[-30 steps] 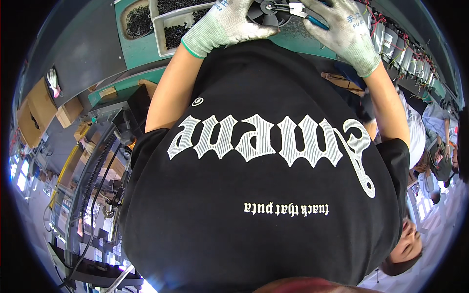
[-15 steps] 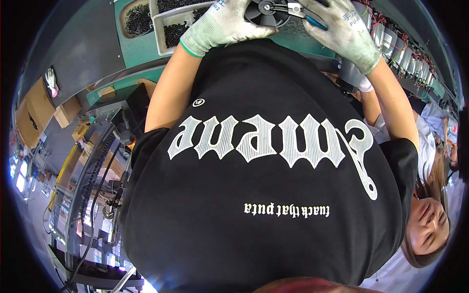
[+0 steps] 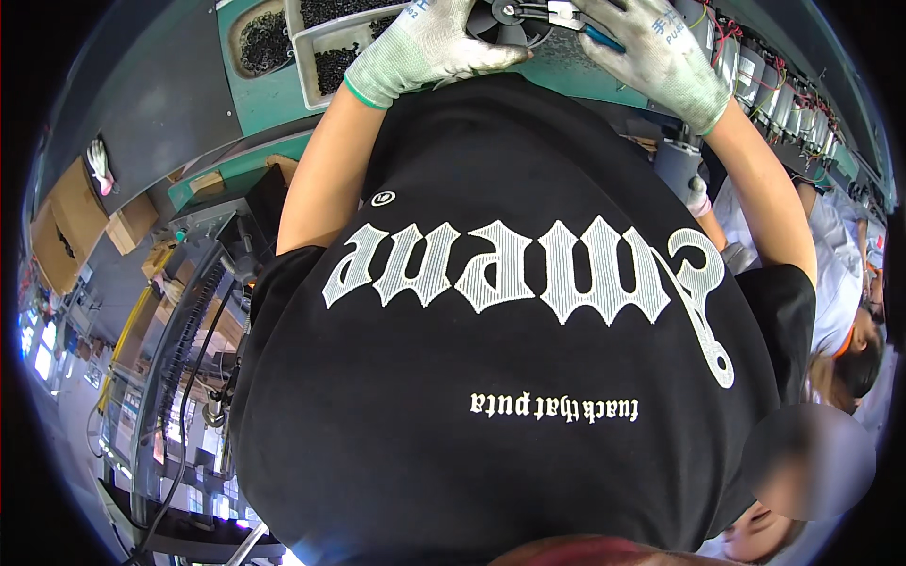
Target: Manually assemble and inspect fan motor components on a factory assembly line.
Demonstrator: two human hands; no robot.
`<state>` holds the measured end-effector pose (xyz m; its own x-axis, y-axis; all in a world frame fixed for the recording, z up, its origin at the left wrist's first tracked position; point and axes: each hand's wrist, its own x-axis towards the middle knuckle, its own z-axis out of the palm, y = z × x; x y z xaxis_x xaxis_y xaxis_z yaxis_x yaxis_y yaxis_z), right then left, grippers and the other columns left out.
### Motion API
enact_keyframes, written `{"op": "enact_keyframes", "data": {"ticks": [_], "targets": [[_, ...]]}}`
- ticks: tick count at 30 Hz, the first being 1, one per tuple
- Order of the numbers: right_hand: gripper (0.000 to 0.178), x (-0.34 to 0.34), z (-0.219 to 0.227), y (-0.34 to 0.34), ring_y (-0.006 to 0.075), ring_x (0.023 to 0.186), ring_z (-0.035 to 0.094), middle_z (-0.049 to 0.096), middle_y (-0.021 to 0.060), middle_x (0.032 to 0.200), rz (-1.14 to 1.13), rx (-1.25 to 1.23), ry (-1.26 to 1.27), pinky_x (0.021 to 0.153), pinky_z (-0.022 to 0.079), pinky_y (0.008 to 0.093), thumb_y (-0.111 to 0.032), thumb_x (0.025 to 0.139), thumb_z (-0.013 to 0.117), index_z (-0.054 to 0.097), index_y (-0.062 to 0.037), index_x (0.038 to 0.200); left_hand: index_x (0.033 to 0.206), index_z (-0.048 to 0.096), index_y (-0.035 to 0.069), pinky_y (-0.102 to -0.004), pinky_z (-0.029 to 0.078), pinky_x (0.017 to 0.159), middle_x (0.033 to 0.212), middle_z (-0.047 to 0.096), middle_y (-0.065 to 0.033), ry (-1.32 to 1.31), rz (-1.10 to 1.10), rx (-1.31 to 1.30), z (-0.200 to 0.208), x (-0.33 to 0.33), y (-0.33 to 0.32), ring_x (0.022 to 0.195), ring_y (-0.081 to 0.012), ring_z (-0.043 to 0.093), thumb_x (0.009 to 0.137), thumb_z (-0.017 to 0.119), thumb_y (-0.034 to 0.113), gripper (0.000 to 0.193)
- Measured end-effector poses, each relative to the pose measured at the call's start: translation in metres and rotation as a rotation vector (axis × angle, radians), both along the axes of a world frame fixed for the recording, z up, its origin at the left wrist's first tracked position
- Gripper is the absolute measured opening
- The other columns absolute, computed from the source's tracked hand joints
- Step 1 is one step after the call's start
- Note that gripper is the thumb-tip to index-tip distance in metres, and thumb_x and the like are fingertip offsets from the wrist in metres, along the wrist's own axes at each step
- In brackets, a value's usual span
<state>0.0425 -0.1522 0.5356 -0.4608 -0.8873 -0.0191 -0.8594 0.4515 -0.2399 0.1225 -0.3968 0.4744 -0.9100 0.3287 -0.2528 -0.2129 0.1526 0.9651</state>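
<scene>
At the top of the view my left hand (image 3: pixel 429 47), in a pale green and white work glove, grips a black fan (image 3: pixel 512 34) by its left side. My right hand (image 3: pixel 661 61), gloved alike, is closed round pliers (image 3: pixel 564 14) with a blue handle. The pliers' jaws reach left to the hub at the fan's middle. Whatever small part lies between the jaws is too small to make out. The fan's far edge is cut off by the frame.
Left of my left hand, trays (image 3: pixel 300 58) of small black parts stand on the green bench. A row of grey motors (image 3: pixel 755 85) with wires lines the right. A co-worker's gloved hand (image 3: pixel 698 198) is beside a grey cylinder (image 3: pixel 676 165) by my right forearm.
My hands, the fan and the pliers have shifted very slightly left, with the jaws still at the hub. The co-worker at right has moved, their hand now lower beside the grey cylinder.
</scene>
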Motion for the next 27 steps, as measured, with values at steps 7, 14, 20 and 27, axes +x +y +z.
{"op": "enact_keyframes", "data": {"ticks": [7,14,20,27], "targets": [[0.047,0.01,0.005,-0.008,0.034,0.092,0.059,0.061,0.0176,0.097,-0.097,0.008,-0.048,0.085,0.049,0.0426,-0.027,0.082,0.069,0.063,-0.0003,0.121,0.1,0.062,0.004,-0.0235,0.051,0.055,0.077,0.064,-0.0033,0.127,-0.035,-0.032,-0.006,-0.003,-0.004,0.061,-0.0093,0.062,0.081,0.082,0.016,0.03],[0.045,0.018,0.011,-0.013,0.0358,0.093,0.06,0.062,0.0193,0.097,-0.162,0.044,-0.077,0.085,0.05,0.0426,-0.026,0.085,0.067,0.063,0.0014,0.12,0.102,0.064,0.002,-0.0259,0.053,0.064,0.083,0.065,-0.0046,0.183,-0.031,-0.054,-0.014,-0.001,-0.003,0.074,-0.0104,0.063,0.081,0.082,0.018,0.032],[0.043,0.018,0.011,-0.013,0.0361,0.091,0.061,0.061,0.0194,0.096,-0.177,0.063,-0.153,0.083,0.051,0.043,-0.025,0.085,0.066,0.063,0.0023,0.118,0.106,0.064,0.002,-0.0262,0.053,0.065,0.085,0.066,-0.0056,0.24,-0.018,-0.042,-0.014,0.001,-0.003,0.073,-0.0106,0.062,0.081,0.082,0.019,0.035],[0.042,0.019,0.01,-0.011,0.0358,0.089,0.06,0.06,0.0183,0.094,-0.212,-0.003,-0.186,0.082,0.051,0.0433,-0.025,0.085,0.066,0.064,0.0012,0.118,0.104,0.064,0.002,-0.0262,0.053,0.063,0.086,0.066,-0.007,0.767,-0.004,-0.192,-0.011,-0.008,-0.001,0.068,-0.0112,0.062,0.082,0.081,0.019,0.033]]}}
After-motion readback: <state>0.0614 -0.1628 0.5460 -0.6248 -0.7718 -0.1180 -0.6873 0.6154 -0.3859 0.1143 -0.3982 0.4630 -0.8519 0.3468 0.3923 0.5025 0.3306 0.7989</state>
